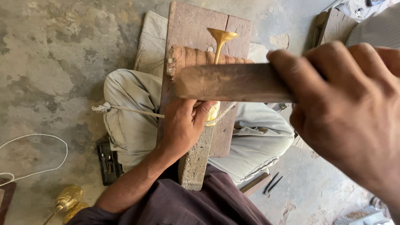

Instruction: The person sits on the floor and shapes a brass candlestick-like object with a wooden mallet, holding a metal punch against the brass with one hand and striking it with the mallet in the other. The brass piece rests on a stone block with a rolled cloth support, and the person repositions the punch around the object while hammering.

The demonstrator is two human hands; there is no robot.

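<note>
My left hand [183, 125] is clamped on the brass goblet-shaped piece [220, 46], fingers and thumb wrapped round its lower body, which shows only as a yellow glint just right of my thumb. The piece lies on the wooden block [196, 25] propped on my lap, passing under the cloth-wrapped roll [200, 56] directly beyond my knuckles.

My right hand [346, 121] is raised close to the camera, fist shut round the wooden mallet [233, 82]. Its head sits just above my left hand, crossing over the roll.

Step in hand, as I judge it: beating the brass on the block, mallet poised between blows. The next move calls for a controlled strike onto the metal, well clear of my left thumb, which lies directly beneath the mallet head. My left hand must keep the piece from rolling or sliding.

Orientation: the long axis of the piece runs away from me along the block. Its flared cup end points outward, beyond the roll; the heavier end points back toward my body, under my palm. How the hidden middle sits against the roll, I cannot tell.

More brass pieces [68, 200] lie on the floor, well to the left of my left forearm.
</note>
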